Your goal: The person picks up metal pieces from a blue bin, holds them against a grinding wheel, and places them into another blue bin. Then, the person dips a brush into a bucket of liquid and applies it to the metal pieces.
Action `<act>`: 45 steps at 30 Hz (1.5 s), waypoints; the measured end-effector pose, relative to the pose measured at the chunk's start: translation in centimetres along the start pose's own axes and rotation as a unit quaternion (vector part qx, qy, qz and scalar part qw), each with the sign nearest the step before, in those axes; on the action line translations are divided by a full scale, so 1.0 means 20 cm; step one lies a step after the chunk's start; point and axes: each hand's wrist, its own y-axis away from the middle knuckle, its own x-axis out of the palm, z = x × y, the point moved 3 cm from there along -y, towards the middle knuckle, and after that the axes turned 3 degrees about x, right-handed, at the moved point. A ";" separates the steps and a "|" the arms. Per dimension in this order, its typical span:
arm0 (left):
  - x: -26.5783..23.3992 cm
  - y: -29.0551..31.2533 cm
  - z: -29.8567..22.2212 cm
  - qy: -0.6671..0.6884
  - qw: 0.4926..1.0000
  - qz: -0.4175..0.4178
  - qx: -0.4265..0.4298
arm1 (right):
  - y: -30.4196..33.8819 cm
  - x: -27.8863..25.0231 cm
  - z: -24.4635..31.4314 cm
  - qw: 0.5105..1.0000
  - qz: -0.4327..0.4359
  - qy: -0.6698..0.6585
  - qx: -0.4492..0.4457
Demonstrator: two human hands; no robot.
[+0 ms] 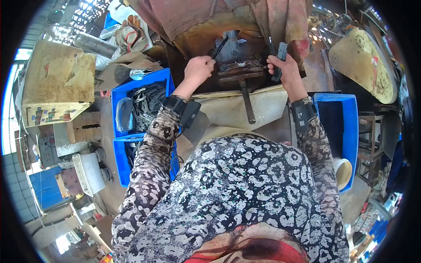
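Note:
My left hand (pixel 199 70) is closed on one end of a thin dark strip (pixel 220 47), which slants up toward the machine. My right hand (pixel 285 69) wraps round a dark metal tool with two arms (pixel 281 55); its exact kind is not clear. Between the hands stands a rusty vise-like fixture (pixel 240 72), its long bar handle (pixel 247 103) pointing toward me. Behind it rises a grey metal part (pixel 230 46) of the machine. Both hands are apart from the fixture.
At my left, a blue bin (pixel 114 103) holds many dark metal strips (pixel 147 107), with a second blue bin (pixel 120 164) nearer me. Another blue bin (pixel 357 131) at the right holds a beige round container (pixel 342 172). Stained cloth (pixel 210 17) hangs over the machine.

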 end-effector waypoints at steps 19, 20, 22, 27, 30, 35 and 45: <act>0.22 0.20 -0.59 -0.145 0.915 -0.233 0.295 | 0.05 0.24 -0.02 0.973 0.085 -0.215 0.025; 0.21 0.21 -0.59 -0.141 0.912 -0.228 0.312 | 0.05 0.23 -0.02 0.973 0.083 -0.215 0.024; 0.19 0.22 -0.57 -0.138 0.908 -0.223 0.327 | 0.06 0.21 -0.01 0.974 0.077 -0.212 0.014; 0.16 0.06 -0.43 0.266 0.959 -0.059 0.082 | 0.13 0.24 0.01 0.979 0.134 -0.152 0.014; 0.18 0.04 -0.45 0.475 0.878 0.047 0.039 | 0.16 0.27 0.01 0.979 0.159 -0.123 0.028; 0.22 0.05 -0.46 0.616 0.783 0.073 0.033 | 0.19 0.27 0.01 0.979 0.176 -0.102 0.011; 0.22 0.02 -0.44 0.582 0.809 0.077 0.020 | 0.20 0.27 0.00 0.976 0.197 -0.089 0.021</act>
